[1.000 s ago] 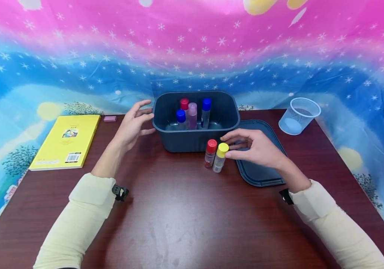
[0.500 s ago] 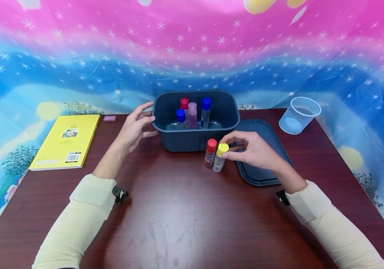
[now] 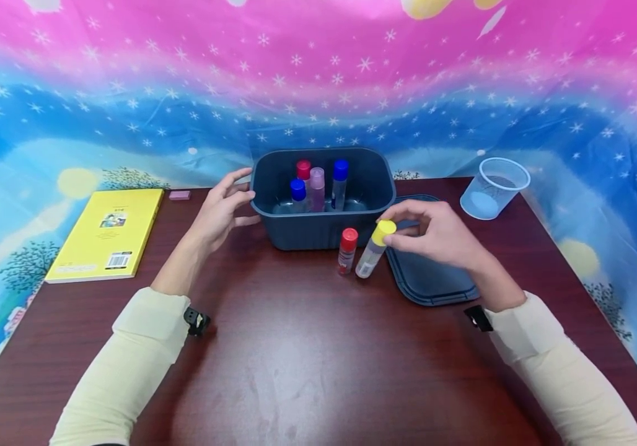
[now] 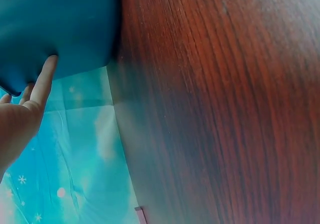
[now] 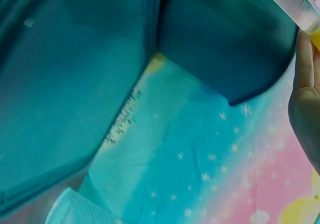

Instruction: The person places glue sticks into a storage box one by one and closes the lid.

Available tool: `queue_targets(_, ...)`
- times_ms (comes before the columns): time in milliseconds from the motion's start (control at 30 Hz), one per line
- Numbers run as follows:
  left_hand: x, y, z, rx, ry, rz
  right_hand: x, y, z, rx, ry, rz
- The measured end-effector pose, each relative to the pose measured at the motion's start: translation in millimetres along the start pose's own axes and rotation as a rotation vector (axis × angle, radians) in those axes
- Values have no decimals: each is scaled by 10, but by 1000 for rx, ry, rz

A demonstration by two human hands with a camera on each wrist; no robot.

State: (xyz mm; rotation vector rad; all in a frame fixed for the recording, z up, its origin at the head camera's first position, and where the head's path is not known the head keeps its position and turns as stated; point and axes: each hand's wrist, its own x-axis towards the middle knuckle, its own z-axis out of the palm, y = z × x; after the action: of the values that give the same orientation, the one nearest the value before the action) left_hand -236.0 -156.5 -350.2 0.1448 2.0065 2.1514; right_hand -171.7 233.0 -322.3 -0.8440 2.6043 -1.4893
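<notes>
My right hand (image 3: pixel 442 236) pinches the yellow cap of a small clear bottle (image 3: pixel 371 257) between thumb and fingers; the bottle leans, cap toward the right. Just left of it a red-capped bottle (image 3: pixel 347 253) stands upright on the table. Behind them is a dark blue-grey bin (image 3: pixel 318 232) holding several bottles, among them a tall blue-capped one (image 3: pixel 339 186), a pink one (image 3: pixel 316 189) and a red-capped one (image 3: pixel 303 170). Fairly straight fingers of my left hand (image 3: pixel 214 212) touch the bin's left side; in the left wrist view one fingertip meets its wall (image 4: pixel 75 28).
The bin's dark lid (image 3: pixel 435 279) lies flat under and beside my right hand. A white mesh cup (image 3: pixel 480 198) stands at the back right. At the left are a yellow book (image 3: pixel 109 232) and a pink eraser-like block (image 3: pixel 180 195). A patterned cloth (image 3: pixel 184 111) hangs behind the table.
My right hand has closed on the yellow cap and moved right, tilting the bottle away from the red-capped one. The left hand has stayed by the bin.
</notes>
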Motion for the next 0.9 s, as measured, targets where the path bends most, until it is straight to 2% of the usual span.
queue_targets(200, 6, 9, -13, 1, 6, 2, 40, -76, -217, 67, 64, -58)
queue_targets(367, 17, 12, -9, -1, 4, 4, 74, -108, -328, 199, 134, -96)
queue_targets(567, 21, 7, -13, -8, -7, 5, 108, -147, -367, 409, 204, -159)
queue_targets(900, 1, -20, -25, -14, -5, 0, 167, -220, -369, 593, 275, -212)
